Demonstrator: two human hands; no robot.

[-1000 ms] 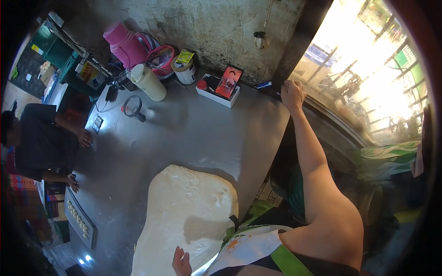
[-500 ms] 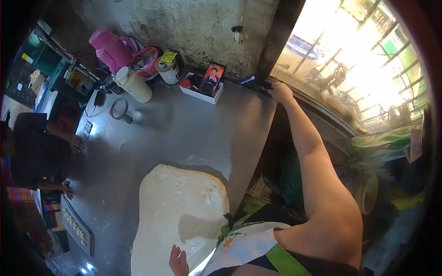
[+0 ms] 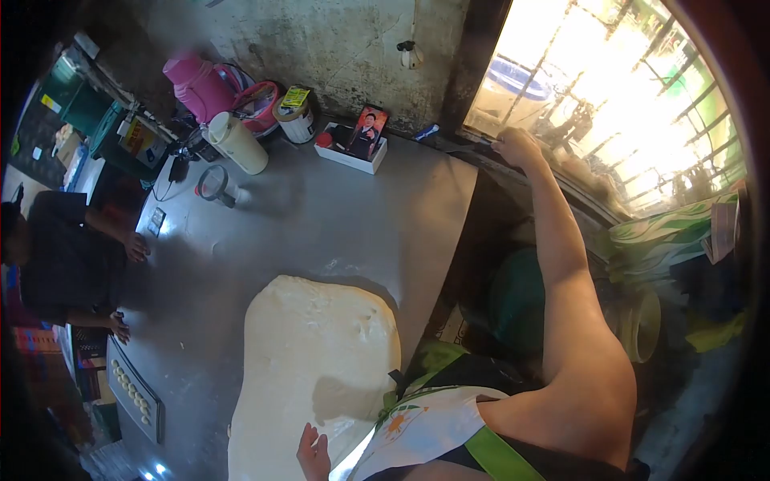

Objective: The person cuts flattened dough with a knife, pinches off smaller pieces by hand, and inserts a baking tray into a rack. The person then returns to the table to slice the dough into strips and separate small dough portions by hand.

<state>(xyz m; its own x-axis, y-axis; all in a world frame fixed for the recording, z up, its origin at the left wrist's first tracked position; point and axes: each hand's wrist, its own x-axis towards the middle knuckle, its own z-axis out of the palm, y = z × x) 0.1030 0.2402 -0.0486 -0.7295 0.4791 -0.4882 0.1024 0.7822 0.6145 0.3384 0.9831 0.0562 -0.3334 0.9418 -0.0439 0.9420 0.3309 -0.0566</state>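
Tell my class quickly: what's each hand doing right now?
Left hand: loosely open, nothing visibly held, near the dough.
Right hand: fingers bent at the window ledge; whether it grips something cannot be told.

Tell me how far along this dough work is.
Looks done: small pale pieces sit lined up on the tray. In hand: the left hand is open near the dough slab; the right hand reaches toward the window, grip unclear. Probably left: dividing the slab, still one mass.
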